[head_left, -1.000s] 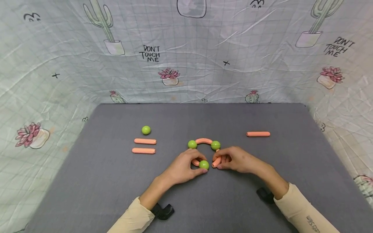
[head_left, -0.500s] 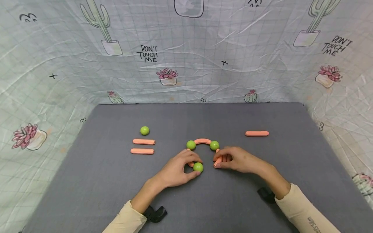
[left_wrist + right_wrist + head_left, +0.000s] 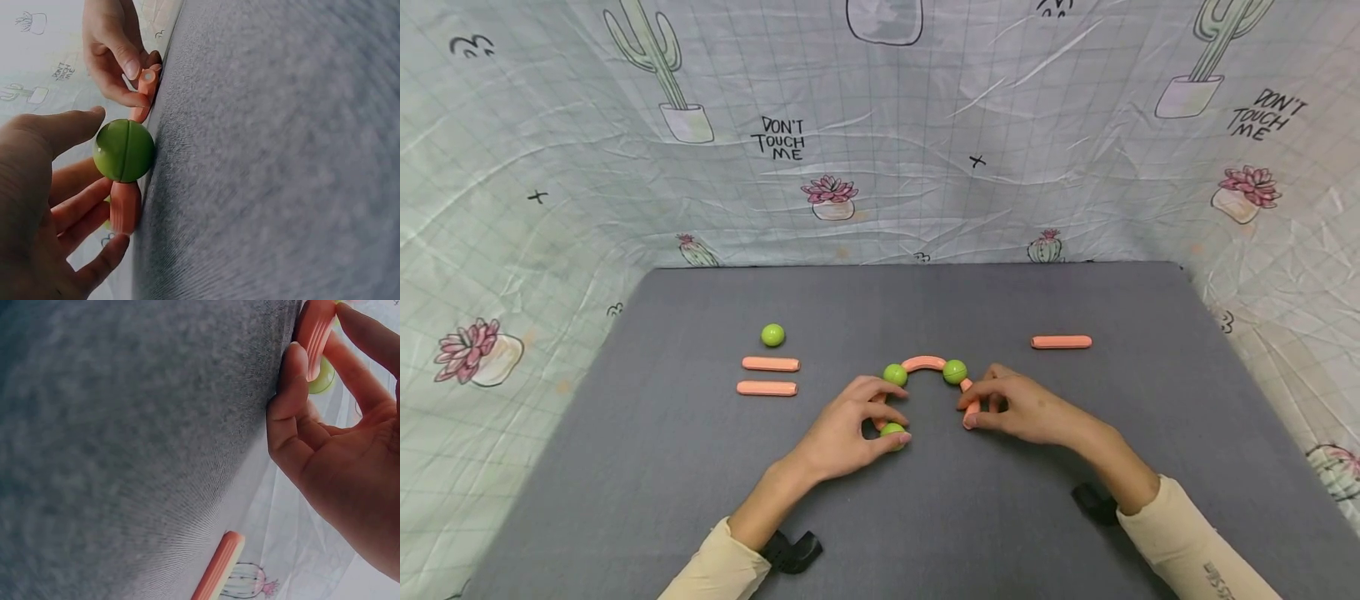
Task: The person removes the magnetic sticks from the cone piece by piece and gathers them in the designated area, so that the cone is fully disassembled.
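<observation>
On the grey table, green balls and curved orange rods form a linked chain, open toward the person. The upper orange rod (image 3: 925,363) joins the left green ball (image 3: 895,375) and right green ball (image 3: 955,372). My left hand (image 3: 850,425) lies around the chain's left arm, fingers spread. Its thumb is beside the lower green ball (image 3: 124,151), and fingers lie along the left orange rod (image 3: 125,207), partly hidden in the head view. My right hand (image 3: 1026,408) holds the right orange rod (image 3: 315,334) between thumb and fingers; its free end shows a pale hole.
Two straight orange rods (image 3: 771,364) and a loose green ball (image 3: 772,335) lie at the left. Another orange rod (image 3: 1062,342) lies at the right. A patterned cloth (image 3: 880,167) hangs behind the table (image 3: 925,525).
The lower green ball has swung left with my left hand, whose fingers have spread from it. The right rod has turned slightly outward to the right with my right hand.
</observation>
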The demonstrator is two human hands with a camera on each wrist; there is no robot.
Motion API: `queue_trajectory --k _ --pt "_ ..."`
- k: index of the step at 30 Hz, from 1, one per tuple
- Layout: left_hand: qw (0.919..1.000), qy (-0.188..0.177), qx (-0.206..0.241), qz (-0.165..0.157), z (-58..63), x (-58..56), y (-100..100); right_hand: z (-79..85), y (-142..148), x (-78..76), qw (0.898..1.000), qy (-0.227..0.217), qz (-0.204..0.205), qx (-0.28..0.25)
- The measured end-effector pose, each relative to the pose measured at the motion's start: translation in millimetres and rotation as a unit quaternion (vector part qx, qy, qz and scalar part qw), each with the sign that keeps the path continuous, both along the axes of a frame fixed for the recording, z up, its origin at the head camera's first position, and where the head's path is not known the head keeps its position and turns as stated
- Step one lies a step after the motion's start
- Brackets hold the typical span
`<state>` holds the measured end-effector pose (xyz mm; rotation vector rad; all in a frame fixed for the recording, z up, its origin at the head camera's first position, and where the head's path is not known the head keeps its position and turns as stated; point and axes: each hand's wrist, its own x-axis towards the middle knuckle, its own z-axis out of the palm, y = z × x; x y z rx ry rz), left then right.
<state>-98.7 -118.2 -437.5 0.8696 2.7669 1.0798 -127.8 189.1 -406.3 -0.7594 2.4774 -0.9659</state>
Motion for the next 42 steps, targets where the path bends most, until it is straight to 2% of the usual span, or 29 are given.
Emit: queue_trajectory --k 8,15,24,36,42 --pt "0.9995 0.025 0.011 0.018 2.7 0.9 -7.5 -1.1 3.0 1.1 1.000 0.002 -0.008 -0.007" --pt "0.9996 0.015 0.008 0.025 3.8 2.3 -15.1 -0.3 7.4 1.0 1.000 -0.006 -0.013 -0.011" --pt "0.9995 0.018 0.004 0.025 4.2 3.9 -20.9 -2.0 14.6 0.9 1.000 0.007 -0.014 -0.023" --pt "0.9996 0.011 0.019 0.018 2.1 8.1 -29.7 -4.5 26.1 1.2 0.998 0.039 -0.030 -0.042" --pt "0.9989 0.006 0.037 0.030 5.0 6.8 -27.1 -6.6 27.3 -1.4 0.997 0.044 -0.030 -0.054"
